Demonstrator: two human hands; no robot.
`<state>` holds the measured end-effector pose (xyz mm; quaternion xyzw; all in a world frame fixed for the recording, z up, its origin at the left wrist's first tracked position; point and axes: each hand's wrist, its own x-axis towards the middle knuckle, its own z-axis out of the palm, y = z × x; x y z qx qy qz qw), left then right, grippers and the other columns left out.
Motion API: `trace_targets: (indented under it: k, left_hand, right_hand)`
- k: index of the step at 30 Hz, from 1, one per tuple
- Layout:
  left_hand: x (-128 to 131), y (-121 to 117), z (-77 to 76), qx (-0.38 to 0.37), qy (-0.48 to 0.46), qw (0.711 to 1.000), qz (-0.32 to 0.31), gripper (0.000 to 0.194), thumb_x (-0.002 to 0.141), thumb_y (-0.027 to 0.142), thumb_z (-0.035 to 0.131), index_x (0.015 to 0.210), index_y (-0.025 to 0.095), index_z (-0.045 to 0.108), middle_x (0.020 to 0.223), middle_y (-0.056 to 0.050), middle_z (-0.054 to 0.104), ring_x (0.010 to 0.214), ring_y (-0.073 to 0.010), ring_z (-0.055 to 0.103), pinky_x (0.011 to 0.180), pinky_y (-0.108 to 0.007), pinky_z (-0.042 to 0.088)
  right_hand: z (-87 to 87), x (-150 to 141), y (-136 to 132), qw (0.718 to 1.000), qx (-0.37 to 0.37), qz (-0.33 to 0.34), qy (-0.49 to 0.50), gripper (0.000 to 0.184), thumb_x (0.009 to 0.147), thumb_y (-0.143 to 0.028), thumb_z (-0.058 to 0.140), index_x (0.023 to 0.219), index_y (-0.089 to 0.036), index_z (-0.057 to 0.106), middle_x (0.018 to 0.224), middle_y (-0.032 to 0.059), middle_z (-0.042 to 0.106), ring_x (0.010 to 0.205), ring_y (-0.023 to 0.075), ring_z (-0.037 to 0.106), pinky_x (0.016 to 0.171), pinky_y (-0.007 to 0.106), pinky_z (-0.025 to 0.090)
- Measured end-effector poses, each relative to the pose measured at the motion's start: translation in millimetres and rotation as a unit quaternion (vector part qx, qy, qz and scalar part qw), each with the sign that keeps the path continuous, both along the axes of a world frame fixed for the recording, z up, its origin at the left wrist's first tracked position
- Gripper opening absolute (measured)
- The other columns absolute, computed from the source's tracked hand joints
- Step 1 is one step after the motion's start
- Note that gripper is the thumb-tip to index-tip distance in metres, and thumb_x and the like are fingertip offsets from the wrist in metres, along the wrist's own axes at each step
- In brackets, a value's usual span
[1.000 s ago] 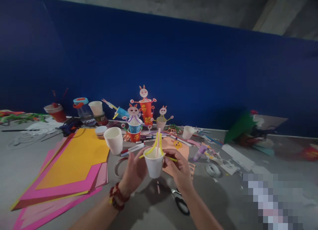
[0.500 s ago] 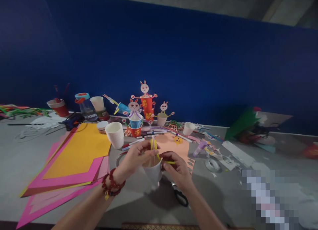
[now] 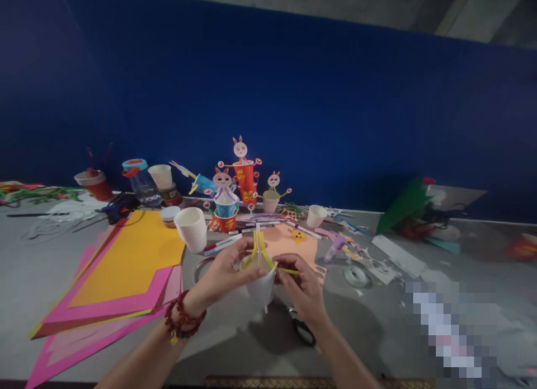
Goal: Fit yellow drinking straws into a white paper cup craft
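Note:
A white paper cup (image 3: 260, 288) is held above the table between my two hands. My left hand (image 3: 229, 271) grips its left side, thumb across the near rim. From the cup rises a thin pale pink straw (image 3: 259, 246), and a tip shows below the base. Thin yellow strips (image 3: 265, 254), like a split straw, spread from the straw's top to both sides of the rim. At the right wall my right hand (image 3: 301, 285) pinches a yellow end that sticks out of the cup. Below the right hand lie black-handled scissors (image 3: 304, 330), partly hidden.
Behind stand rabbit-faced cup figures (image 3: 241, 176). White cups (image 3: 191, 229) and coloured sheets (image 3: 134, 260) are at left. Peach paper (image 3: 289, 246) with a yellow face cutout (image 3: 297, 235) lies behind my hands. To the right are a glue stick (image 3: 335, 248), a tape roll (image 3: 356, 276) and paper scraps.
My left fingers have come down from the yellow strips to the cup's rim. The strips now spread wider apart. My right hand stays at the right wall with the yellow end.

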<state>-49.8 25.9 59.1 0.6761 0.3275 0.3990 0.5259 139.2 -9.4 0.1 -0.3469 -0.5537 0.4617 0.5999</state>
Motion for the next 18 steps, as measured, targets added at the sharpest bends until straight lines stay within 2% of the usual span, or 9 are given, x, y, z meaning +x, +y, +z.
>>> trace_targets:
  k: [4,9,14,18]
  left_hand:
    - [-2.5,2.0,1.1,0.016,0.056,0.998,0.003,0.038,0.081,0.041,0.074,0.113,0.022,0.069,0.120,-0.009,0.069,0.114,-0.0288,0.061,0.098,-0.037,0.047]
    - [4.3,-1.2,-0.1,0.011,0.046,0.998,0.034,0.023,0.084,0.040,0.069,0.096,0.020,0.075,0.123,-0.009,0.067,0.108,-0.0267,0.062,0.091,-0.033,0.049]
    - [5.2,-2.8,0.9,-0.005,0.017,1.000,0.012,0.026,0.089,0.037,0.064,0.107,0.018,0.066,0.105,-0.007,0.070,0.098,-0.0228,0.064,0.086,-0.031,0.050]
    - [-0.2,-0.1,1.2,0.046,0.053,0.997,-0.022,0.031,0.084,0.036,0.071,0.110,0.019,0.064,0.109,-0.006,0.068,0.103,-0.0233,0.063,0.090,-0.030,0.048]
  right_hand:
    - [0.9,-0.5,-0.8,1.000,-0.003,-0.005,-0.007,0.021,0.090,-0.036,0.064,0.104,-0.020,0.067,0.085,0.0041,0.067,0.075,0.0156,0.065,0.067,0.024,0.056]
    - [-2.7,0.7,0.3,1.000,0.001,-0.008,-0.016,0.021,0.090,-0.034,0.065,0.107,-0.022,0.067,0.089,0.0048,0.067,0.080,0.0168,0.065,0.070,0.026,0.056]
    - [-4.1,1.6,0.7,0.999,0.023,0.001,-0.024,0.018,0.090,-0.030,0.065,0.107,-0.024,0.067,0.096,0.0049,0.068,0.084,0.0169,0.066,0.075,0.027,0.056]
    - [-2.6,1.0,-1.0,0.999,0.030,-0.008,-0.023,0.016,0.090,-0.030,0.067,0.105,-0.023,0.066,0.095,0.0049,0.068,0.084,0.0170,0.067,0.075,0.028,0.057]
